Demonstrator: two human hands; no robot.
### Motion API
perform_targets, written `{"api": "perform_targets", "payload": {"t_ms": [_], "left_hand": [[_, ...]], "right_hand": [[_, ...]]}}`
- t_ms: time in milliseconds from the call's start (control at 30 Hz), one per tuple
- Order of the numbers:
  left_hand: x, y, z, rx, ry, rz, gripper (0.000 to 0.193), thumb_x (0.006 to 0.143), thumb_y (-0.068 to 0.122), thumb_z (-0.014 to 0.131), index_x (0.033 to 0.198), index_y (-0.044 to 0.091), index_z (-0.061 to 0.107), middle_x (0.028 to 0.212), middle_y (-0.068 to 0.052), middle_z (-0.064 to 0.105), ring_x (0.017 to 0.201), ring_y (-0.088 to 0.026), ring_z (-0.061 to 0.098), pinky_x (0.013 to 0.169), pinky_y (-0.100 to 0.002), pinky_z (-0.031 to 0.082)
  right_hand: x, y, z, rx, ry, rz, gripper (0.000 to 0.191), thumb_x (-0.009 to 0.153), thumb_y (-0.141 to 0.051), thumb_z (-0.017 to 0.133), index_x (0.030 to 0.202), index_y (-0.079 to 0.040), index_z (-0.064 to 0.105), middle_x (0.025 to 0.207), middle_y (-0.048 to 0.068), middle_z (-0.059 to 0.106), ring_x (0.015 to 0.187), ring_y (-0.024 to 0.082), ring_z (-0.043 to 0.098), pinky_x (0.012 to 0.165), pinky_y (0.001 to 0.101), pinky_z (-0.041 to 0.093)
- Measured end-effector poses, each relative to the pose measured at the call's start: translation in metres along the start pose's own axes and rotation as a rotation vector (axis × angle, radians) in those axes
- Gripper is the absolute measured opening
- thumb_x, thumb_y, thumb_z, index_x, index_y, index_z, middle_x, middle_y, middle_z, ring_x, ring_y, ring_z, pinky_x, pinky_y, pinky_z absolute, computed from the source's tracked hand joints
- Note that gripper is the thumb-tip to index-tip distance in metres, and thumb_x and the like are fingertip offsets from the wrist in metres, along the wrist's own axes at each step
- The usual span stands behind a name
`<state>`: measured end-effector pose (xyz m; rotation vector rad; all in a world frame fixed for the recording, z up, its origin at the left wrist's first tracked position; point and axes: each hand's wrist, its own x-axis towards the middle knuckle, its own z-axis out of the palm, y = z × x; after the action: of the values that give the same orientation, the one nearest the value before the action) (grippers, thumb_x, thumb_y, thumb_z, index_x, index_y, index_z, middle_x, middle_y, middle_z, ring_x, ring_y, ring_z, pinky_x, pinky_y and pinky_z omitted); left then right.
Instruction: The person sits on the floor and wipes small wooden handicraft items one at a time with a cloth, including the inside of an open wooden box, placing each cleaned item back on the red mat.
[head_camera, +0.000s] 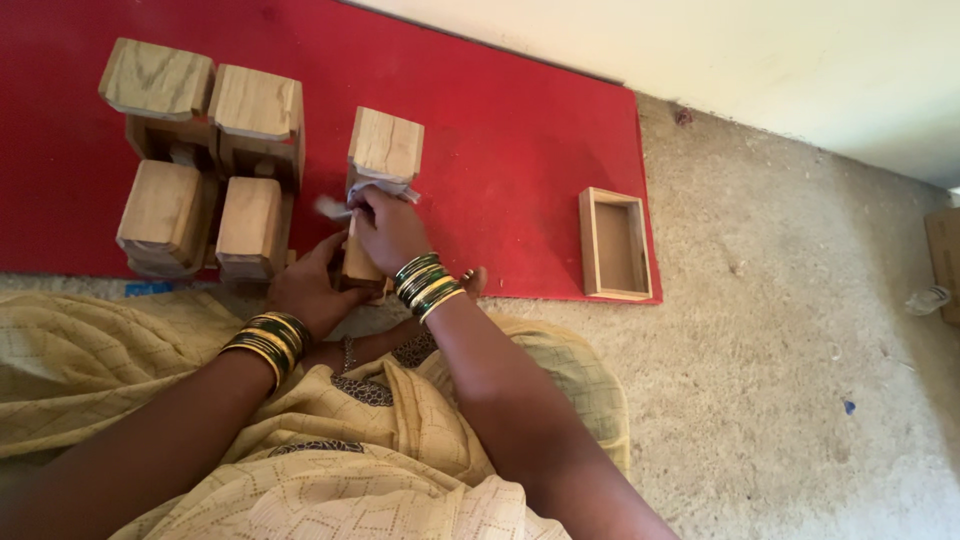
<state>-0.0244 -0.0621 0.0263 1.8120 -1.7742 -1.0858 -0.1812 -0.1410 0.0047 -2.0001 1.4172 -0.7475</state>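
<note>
4 wood blocks stand on the red mat. Next, the left hand holds a wood box at its bottom. The right hand presses a white cloth on it. An open tray lies far right

I sit on a rough, speckled grey floor in soft daylight. A red mat lies spread on it before me. Beyond the mat's far edge a pale cream wall meets the floor. Right of the mat, crumbs and small scraps dot the floor.
</note>
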Motion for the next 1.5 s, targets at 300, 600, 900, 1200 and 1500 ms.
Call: {"api": "perform_targets", "payload": {"t_ms": [300,600,900,1200,1500], "left_hand": [[0.004,-0.006,0.003,0.043,-0.018,0.045,0.096,0.071,0.047,0.084,0.153,0.022,0.042,0.142,-0.010,0.059,0.125,-0.029,0.062,0.106,-0.042,0.048],[0.005,-0.009,0.006,0.016,-0.007,0.080,0.096,0.071,0.046,0.083,0.153,0.021,0.040,0.148,-0.009,0.055,0.129,-0.030,0.058,0.108,-0.042,0.046],[0.005,-0.008,0.004,0.005,-0.016,0.067,0.099,0.070,0.049,0.083,0.154,0.020,0.039,0.148,-0.009,0.055,0.129,-0.029,0.059,0.108,-0.042,0.046],[0.006,-0.008,0.005,0.067,-0.039,0.031,0.104,0.069,0.055,0.083,0.156,0.020,0.038,0.147,-0.008,0.056,0.127,-0.028,0.060,0.110,-0.042,0.047],[0.006,-0.007,0.005,0.068,-0.027,0.078,0.104,0.069,0.054,0.084,0.154,0.018,0.038,0.146,-0.010,0.055,0.126,-0.029,0.060,0.108,-0.042,0.047]], "right_hand": [[-0.002,-0.005,-0.011,-0.264,0.140,0.028,0.016,0.089,-0.013,0.068,0.103,-0.006,0.070,0.113,0.017,0.070,0.102,0.037,0.067,0.089,0.0487,0.056],[0.000,0.008,-0.034,-0.366,-0.048,0.115,0.034,0.082,-0.007,0.070,0.115,-0.003,0.067,0.109,0.022,0.072,0.100,0.039,0.069,0.089,0.0479,0.057],[0.005,-0.006,-0.081,-0.261,0.253,0.255,0.016,0.086,-0.015,0.073,0.100,-0.008,0.073,0.099,0.014,0.076,0.086,0.029,0.075,0.078,0.0428,0.059],[0.010,-0.018,-0.054,-0.323,0.277,0.053,0.041,0.100,-0.017,0.058,0.141,-0.016,0.059,0.138,0.018,0.058,0.112,0.028,0.070,0.090,0.0357,0.061],[0.012,-0.013,-0.051,-0.302,0.205,-0.084,0.068,0.086,0.004,0.056,0.153,-0.003,0.043,0.156,0.024,0.036,0.139,0.042,0.040,0.110,0.0478,0.044]]}}
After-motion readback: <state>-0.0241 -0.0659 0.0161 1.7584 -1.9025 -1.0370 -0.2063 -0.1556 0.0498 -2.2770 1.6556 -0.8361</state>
